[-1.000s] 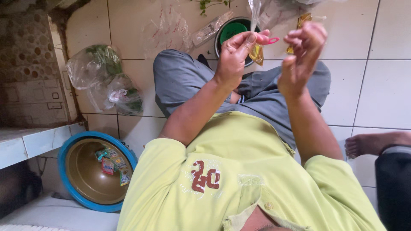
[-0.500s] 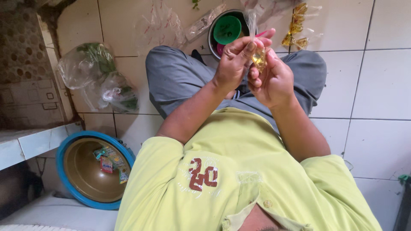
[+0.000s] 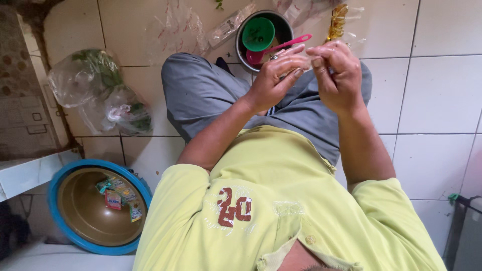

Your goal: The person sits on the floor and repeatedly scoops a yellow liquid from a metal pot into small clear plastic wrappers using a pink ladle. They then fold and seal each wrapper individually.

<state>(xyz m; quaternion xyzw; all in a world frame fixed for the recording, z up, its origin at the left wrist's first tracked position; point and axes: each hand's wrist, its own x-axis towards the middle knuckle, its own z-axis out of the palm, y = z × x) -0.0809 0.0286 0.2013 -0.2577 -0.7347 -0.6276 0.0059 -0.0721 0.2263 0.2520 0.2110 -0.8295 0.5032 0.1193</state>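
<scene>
The floor point(image 3: 442, 95) is made of big white tiles with thin dark lines between them. A person in a yellow-green shirt and grey shorts sits on it.

Both hands are up over the knees, close together. The left hand point(image 3: 273, 75) and the right hand point(image 3: 339, 73) each pinch a thin clear plastic bag point(image 3: 307, 61) with bent fingers; it is hard to see.

Just past the hands is a metal pot point(image 3: 241, 42) with a green lid point(image 3: 258, 33) and a pink spoon point(image 3: 283, 46) in it. A clear bag of greens point(image 3: 100, 90) lies on the left. A blue-rimmed bowl point(image 3: 95, 208) with small packets sits near a white ledge point(image 3: 30, 173). The tiles on the right have open room.
</scene>
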